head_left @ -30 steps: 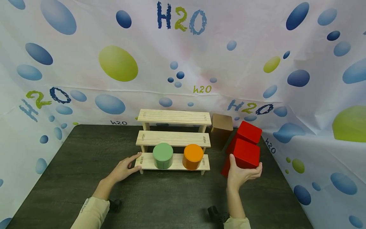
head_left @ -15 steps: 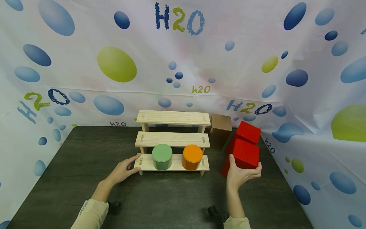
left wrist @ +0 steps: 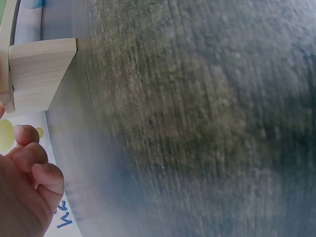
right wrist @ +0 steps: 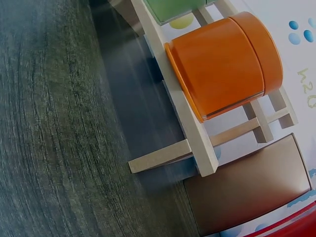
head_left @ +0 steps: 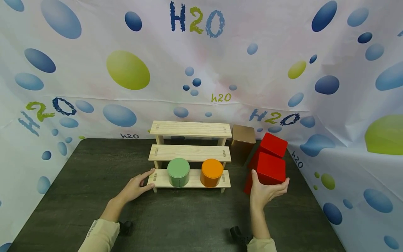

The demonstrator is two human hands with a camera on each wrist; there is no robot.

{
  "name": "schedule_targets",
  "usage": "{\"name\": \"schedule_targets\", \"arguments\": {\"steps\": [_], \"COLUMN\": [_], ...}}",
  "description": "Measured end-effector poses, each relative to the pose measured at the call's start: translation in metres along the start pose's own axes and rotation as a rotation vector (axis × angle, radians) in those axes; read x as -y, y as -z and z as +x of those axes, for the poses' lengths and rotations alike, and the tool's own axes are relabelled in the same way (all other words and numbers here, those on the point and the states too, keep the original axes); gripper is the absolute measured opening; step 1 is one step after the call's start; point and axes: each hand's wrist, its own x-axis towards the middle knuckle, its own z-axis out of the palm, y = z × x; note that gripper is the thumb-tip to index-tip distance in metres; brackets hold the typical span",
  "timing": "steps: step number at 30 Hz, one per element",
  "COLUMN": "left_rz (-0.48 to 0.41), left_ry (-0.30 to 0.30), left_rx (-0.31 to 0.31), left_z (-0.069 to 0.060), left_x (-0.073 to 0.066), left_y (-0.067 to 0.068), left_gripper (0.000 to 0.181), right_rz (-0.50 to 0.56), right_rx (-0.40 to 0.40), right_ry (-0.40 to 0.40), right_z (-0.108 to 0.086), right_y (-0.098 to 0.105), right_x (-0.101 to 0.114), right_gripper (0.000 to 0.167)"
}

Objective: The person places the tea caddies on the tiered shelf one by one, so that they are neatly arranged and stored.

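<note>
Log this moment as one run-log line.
left hand: holding bottom step of wooden stand, left end; right hand: gripping front red box; on bottom step: green canister, orange canister

"H2O" is printed in large letters at the top of the white backdrop [head_left: 217, 63], and is repeated smaller, also as "h2O", lower down and at both sides. Small lettering on the left sleeve [head_left: 102, 232] cannot be read.

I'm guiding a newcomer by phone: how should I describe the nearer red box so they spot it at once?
Find the pale wooden stepped stand on the dark table. Right of it, past the brown box, are two red boxes. The nearer red box is the one the right hand grips.
</note>
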Motion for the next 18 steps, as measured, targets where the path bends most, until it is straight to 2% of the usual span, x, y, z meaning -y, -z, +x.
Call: {"name": "schedule_targets", "arguments": {"steps": [5,7,13,18], "left_rz": [0.004,-0.001,-0.007,-0.009], "left_ry": [-0.012,-0.017,-0.014,-0.01], "left_rx": [-0.003,-0.004,-0.004,-0.004], "left_z": [0.001,0.001,0.0011,0.0014], "left_x": [0.0003,0.0004,0.0015,0.0019], "left_y": [-0.0006,-0.0009,-0.0015,-0.0015], "left_gripper": [0.062,0.062,0.062,0.062], "right_rz": [-0.006,0.007,0.065,0.016], "right_rx": [0.007,0.049,0.249,0.284], "right_ry": [0.0,-0.007,-0.005,0.008], "right_z": [0.0002,-0.0002,0.0023,0.0037], "right_y": [0.0004,0.0023,0.0078,0.009], "right_x": [-0.0009,-0.0017,-0.004,-0.0032], "right_gripper": [0.097,0.098,0.104,0.106]}}
